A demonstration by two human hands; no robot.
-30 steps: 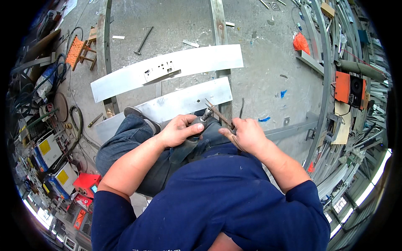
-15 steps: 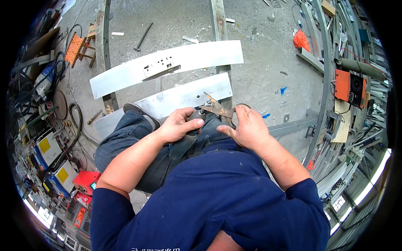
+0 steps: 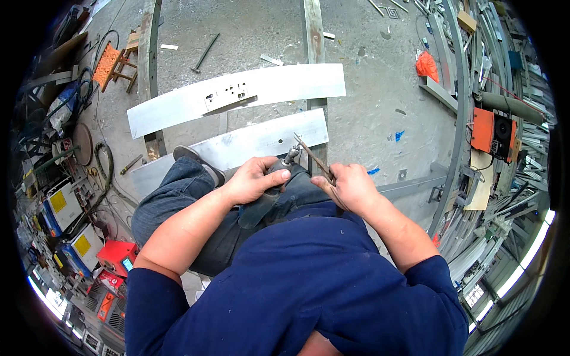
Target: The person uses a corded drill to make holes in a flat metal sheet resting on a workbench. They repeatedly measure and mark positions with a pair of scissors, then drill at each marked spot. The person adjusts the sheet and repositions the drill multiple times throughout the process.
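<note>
My left hand [image 3: 256, 178] is closed round a dark hand-held power tool [image 3: 259, 209] with a silver, chuck-like nose [image 3: 291, 155], pointing up and away from me above my lap. My right hand [image 3: 354, 188] is closed on rusty scissors [image 3: 314, 155], seen nearly edge-on, their tips just right of the silver nose. I cannot tell whether the blades touch it. Beyond both hands lies a pale metal plate [image 3: 249, 139] with a small dark hole. Farther off is a second pale plate [image 3: 297, 82], bearing a small panel with cut-outs [image 3: 228, 96].
Steel beams [image 3: 313, 35] run under the plates. On the left are a stool with an orange woven seat [image 3: 108, 62], cables and a red machine [image 3: 119, 257]. To the right stand a long metal rail [image 3: 462, 89], an orange-and-black machine [image 3: 493, 133] and piled metal lengths.
The scissors have turned from showing their flat, spread blades to nearly edge-on, tips pointing farther away. My right hand has shifted slightly nearer me. My left hand keeps its hold.
</note>
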